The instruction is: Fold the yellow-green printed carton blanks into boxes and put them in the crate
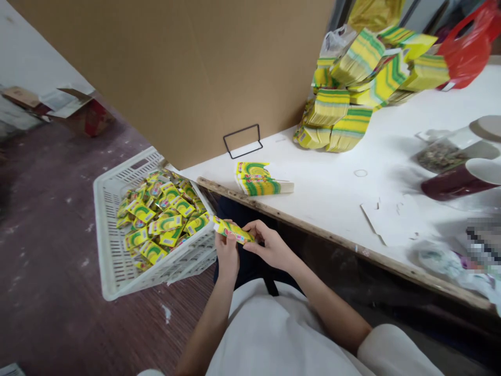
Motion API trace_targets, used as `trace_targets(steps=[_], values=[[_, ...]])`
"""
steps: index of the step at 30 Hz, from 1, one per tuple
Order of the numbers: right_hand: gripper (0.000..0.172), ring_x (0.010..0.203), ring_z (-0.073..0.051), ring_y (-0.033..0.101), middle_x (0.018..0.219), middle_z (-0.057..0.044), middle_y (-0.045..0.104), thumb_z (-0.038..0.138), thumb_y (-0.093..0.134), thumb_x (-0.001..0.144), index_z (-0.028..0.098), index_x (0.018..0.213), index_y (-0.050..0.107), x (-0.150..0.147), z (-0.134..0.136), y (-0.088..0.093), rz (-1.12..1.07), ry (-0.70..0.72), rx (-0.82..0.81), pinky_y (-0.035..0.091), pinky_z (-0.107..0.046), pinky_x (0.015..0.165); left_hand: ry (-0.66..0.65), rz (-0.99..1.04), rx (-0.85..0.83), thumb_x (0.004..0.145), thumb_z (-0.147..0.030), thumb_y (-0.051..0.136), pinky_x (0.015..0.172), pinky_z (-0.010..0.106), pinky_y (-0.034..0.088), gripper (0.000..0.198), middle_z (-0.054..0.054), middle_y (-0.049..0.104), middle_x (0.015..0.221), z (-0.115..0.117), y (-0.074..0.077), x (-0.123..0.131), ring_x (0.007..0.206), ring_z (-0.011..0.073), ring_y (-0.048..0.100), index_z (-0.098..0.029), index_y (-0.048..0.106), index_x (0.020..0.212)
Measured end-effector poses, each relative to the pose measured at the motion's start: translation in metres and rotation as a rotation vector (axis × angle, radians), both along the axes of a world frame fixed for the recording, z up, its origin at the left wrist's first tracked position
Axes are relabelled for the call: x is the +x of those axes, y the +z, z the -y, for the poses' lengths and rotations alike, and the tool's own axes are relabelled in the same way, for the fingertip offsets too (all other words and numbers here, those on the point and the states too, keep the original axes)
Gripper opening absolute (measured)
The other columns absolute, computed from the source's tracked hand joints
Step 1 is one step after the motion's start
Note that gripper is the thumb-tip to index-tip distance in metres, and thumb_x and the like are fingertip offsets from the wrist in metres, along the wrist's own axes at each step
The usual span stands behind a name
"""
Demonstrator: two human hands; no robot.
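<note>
While a cardboard sheet [188, 68] walls off the white table [332, 183] above a dark floor [50, 209], we sit at the table's edge. A white plastic crate [105, 230] to our left brims with yellow-and-green boxes [160, 219]; flat blanks [352, 78] pile at the table's far end, a smaller stack [260, 180] nearer. Our left hand [227, 256] and right hand [270, 248] pinch one carton [233, 231] over our lap, just beside the crate, fingers closed on it; its print is too blurred to read.
</note>
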State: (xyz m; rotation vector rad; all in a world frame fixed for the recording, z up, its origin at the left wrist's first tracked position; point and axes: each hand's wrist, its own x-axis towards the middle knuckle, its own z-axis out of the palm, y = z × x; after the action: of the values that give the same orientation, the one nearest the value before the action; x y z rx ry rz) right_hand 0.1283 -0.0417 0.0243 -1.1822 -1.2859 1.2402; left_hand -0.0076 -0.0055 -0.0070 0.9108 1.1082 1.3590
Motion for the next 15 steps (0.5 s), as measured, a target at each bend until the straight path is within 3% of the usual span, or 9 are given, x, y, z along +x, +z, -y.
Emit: trace_targets(steps=[5,9,12,15], values=[[0.010,0.071,-0.013,0.057,0.080,0.001,0.062,0.029,0.054,0.095,0.020,0.095,0.058,-0.006,0.001,0.002,0.046,0.008,-0.008,0.045,-0.025,0.065,0.215,0.011,-0.027,0.068,-0.046,0.083,0.059,0.020,0.045,0.038,-0.006,0.057,0.066,-0.006,0.001,0.000,0.057,0.0075,0.051,-0.018,0.057,0.073],[0.010,0.070,-0.014,0.060,0.079,0.000,0.065,0.022,0.054,0.093,0.020,0.087,0.062,0.002,-0.006,0.000,0.131,-0.067,0.032,0.046,-0.026,0.065,0.186,0.055,-0.074,0.065,-0.053,0.086,0.063,0.023,0.051,0.044,-0.002,0.067,0.072,-0.009,0.001,0.003,0.061,0.0103,0.060,-0.016,0.065,0.075],[0.015,0.081,-0.017,0.065,0.089,-0.003,0.072,0.017,0.054,0.095,0.021,0.094,0.068,0.022,-0.010,0.004,0.264,-0.149,0.145,0.050,-0.029,0.075,0.052,0.110,-0.060,0.070,-0.058,0.083,0.076,0.028,0.056,0.046,0.005,0.075,0.089,-0.012,0.006,-0.005,0.081,0.0176,0.071,-0.017,0.073,0.088],[0.021,0.092,-0.021,0.063,0.097,-0.005,0.073,0.015,0.056,0.097,0.024,0.100,0.074,0.043,-0.007,0.012,0.463,-0.136,0.296,0.050,-0.034,0.084,-0.008,0.100,0.077,0.083,-0.066,0.068,0.096,0.036,0.054,0.056,0.012,0.074,0.120,-0.019,0.019,-0.026,0.114,0.0245,0.069,-0.021,0.071,0.117]])
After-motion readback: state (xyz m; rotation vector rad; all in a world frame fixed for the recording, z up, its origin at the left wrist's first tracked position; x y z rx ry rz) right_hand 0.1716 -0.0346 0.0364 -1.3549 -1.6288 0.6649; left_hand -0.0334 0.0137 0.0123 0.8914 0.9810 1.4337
